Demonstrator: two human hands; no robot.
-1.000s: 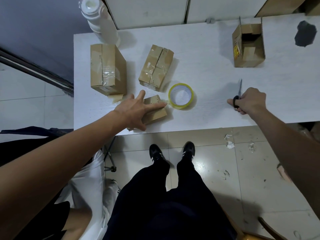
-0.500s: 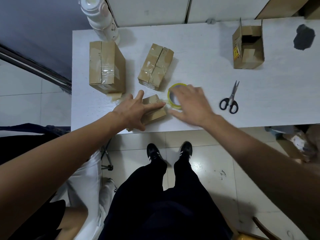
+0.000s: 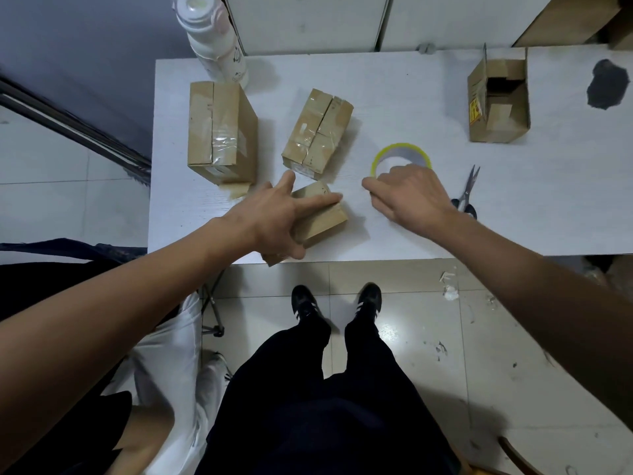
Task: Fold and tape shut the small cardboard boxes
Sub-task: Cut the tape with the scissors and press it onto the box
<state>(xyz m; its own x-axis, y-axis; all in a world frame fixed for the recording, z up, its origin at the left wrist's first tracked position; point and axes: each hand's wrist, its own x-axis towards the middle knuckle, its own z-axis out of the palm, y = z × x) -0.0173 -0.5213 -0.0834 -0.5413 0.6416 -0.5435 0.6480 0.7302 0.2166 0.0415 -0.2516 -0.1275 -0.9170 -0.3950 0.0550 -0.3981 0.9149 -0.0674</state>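
My left hand (image 3: 274,214) presses flat on the small cardboard box (image 3: 320,217) at the table's near edge, fingers spread and straight across its top, index finger reaching toward 3 o'clock along the upper face. The box lies tilted, one corner hanging just past the white table (image 3: 394,97) edge. My right hand (image 3: 409,197) sits at 3 o'clock from that box, fingers curled around the near rim of the yellow tape roll (image 3: 401,156); the fingertips are hidden, so how firmly it pinches I cannot tell, but it holds the roll. At 3 o'clock of my right hand the scissors (image 3: 466,195) lie on the table, partly behind my wrist. At 12 o'clock of the small box stands a taped box (image 3: 317,132), and at 10 o'clock a larger taped box (image 3: 219,130). An open cardboard box (image 3: 498,101) stands at the far right, well apart. A white bottle (image 3: 214,36) stands at the far left corner.
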